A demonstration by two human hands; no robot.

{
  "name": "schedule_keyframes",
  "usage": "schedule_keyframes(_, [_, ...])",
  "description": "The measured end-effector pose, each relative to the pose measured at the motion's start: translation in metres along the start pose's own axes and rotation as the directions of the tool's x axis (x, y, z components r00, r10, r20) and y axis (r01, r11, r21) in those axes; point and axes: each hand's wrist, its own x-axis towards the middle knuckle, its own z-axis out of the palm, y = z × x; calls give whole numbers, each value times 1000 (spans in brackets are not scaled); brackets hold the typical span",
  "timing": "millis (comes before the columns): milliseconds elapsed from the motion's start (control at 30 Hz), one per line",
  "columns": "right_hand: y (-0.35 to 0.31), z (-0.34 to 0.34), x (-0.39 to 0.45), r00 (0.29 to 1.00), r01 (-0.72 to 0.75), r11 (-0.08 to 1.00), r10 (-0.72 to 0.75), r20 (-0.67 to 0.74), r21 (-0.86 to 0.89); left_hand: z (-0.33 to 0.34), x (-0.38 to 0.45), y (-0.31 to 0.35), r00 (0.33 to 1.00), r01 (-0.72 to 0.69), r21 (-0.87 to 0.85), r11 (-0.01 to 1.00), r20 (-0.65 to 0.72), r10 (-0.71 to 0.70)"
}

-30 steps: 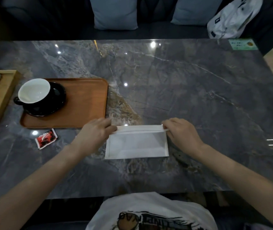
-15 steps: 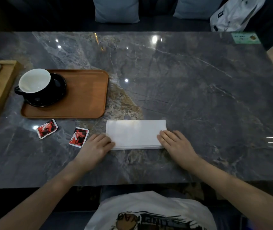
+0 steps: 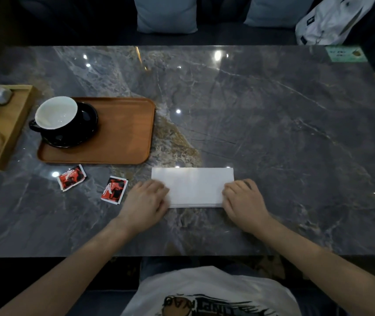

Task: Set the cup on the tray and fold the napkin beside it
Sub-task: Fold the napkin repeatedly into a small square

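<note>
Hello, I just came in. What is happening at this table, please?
A person is folding a white napkin on the marble table. The left hand and the right hand press flat on its two ends; it lies folded into a rectangle. The cup already sits on its saucer on the tray, to the left of the napkin. Two red packets lie on the table near the tray.

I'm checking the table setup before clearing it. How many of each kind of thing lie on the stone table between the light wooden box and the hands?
Tray: 1
Cup: 1
Saucer: 1
Red packets: 2
Napkin: 1
Total: 6
The left hand and the right hand press flat on the napkin's ends.
</note>
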Motion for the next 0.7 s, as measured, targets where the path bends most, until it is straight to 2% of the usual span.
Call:
schedule_keyframes(100, [-26,-11,30,982,-122,922,165,-88,367,7,23,23,992,123,-14,992,-27,-124])
schedule_keyframes(200, [-63,-14,56,988,-124,740,154,13,661,25,42,46,987,155,-73,985,44,-153])
schedule_keyframes(267, [-85,-1,66,985,-163,681,153,79,714,37,47,56,961,265,-63,962,100,-258])
schedule_keyframes(300, [-92,12,69,981,-186,713,167,95,676,44,48,58,953,297,-42,954,85,-292])
schedule_keyframes(333, [-96,24,70,981,-186,780,178,73,597,51,48,58,965,248,-3,969,91,-247])
schedule_keyframes(367, [-97,31,70,979,-199,833,190,70,516,54,48,59,958,230,25,973,167,-231])
schedule_keyframes(467, [-86,31,68,980,-197,878,168,106,437,57,47,55,962,185,88,979,187,-198])
schedule_keyframes(533, [-73,25,60,980,-190,904,150,132,382,56,45,49,960,241,30,970,136,-243])
schedule_keyframes(600, [-55,26,52,972,-207,947,171,162,246,54,40,38,947,306,12,952,100,-306])
schedule_keyframes(700, [-32,32,39,953,-267,954,240,186,136,53,27,18,925,372,76,925,47,-376])
